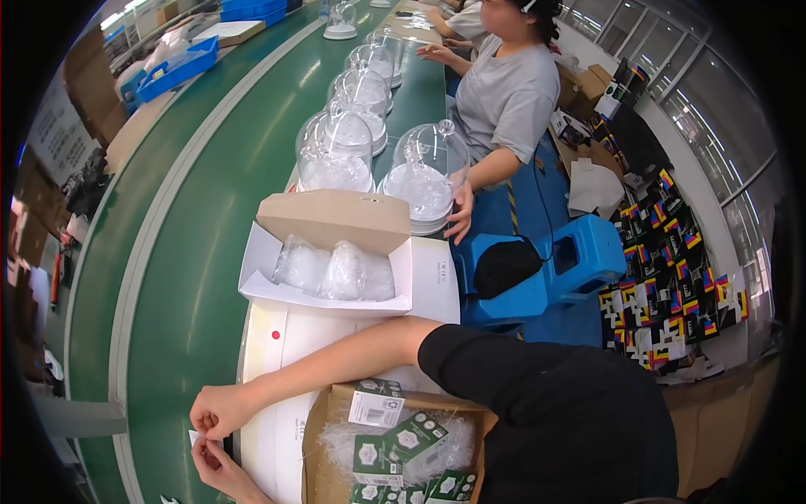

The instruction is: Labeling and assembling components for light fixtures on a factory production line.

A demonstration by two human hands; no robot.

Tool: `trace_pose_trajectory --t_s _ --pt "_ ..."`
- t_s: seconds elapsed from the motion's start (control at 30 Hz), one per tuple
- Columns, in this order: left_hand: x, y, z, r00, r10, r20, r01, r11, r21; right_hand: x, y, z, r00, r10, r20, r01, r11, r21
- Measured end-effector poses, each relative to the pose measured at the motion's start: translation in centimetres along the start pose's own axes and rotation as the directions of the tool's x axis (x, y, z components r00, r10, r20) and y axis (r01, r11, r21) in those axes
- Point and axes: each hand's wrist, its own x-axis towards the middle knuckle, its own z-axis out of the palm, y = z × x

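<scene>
My right hand [222,410] reaches across from the black sleeve, its fingers pinched together over the edge of the green work surface. Just below it, my left hand [221,470] is closed too, thumb and fingertips meeting close to the right hand's fingertips. Between them shows a small white piece [194,437], perhaps paper or a label; it is too small to make out. Beside my hands lie flat white cartons [277,403]. Under my right arm stands a brown cardboard box [312,454] holding clear shredded filler and several small green-and-white boxes [377,458].
An open white carton [327,307] holds bubble-wrapped items. Beyond it stand several clear domes [336,147] on white bases, and a co-worker [508,92] touches the nearest right one. Blue plastic stools [537,269] stand right of the bench. A green conveyor [201,210] runs along the left.
</scene>
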Motion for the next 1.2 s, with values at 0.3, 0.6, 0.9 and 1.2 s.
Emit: trace_pose_trajectory --t_s 0.3,0.6,0.9,1.2 --pt "-0.1 0.0 -0.2 0.997 -0.038 0.061 0.036 0.999 0.032 0.1 0.0 0.3 0.995 -0.092 -0.045 0.09 0.995 -0.04" --pt "-0.1 5.2 0.4 0.998 0.057 0.019 -0.06 0.967 0.248 1.2 2.7 0.8 0.996 -0.089 -0.011 0.087 0.993 -0.084" --pt "-0.2 5.1 0.6 0.989 -0.142 0.05 0.134 0.98 0.145 0.9 2.4 0.6 0.983 -0.182 0.005 0.179 0.963 -0.202" --pt "-0.5 1.8 0.4 0.991 -0.123 -0.053 0.124 0.992 0.032 1.5 3.1 0.9 0.971 -0.239 -0.016 0.229 0.944 -0.236"
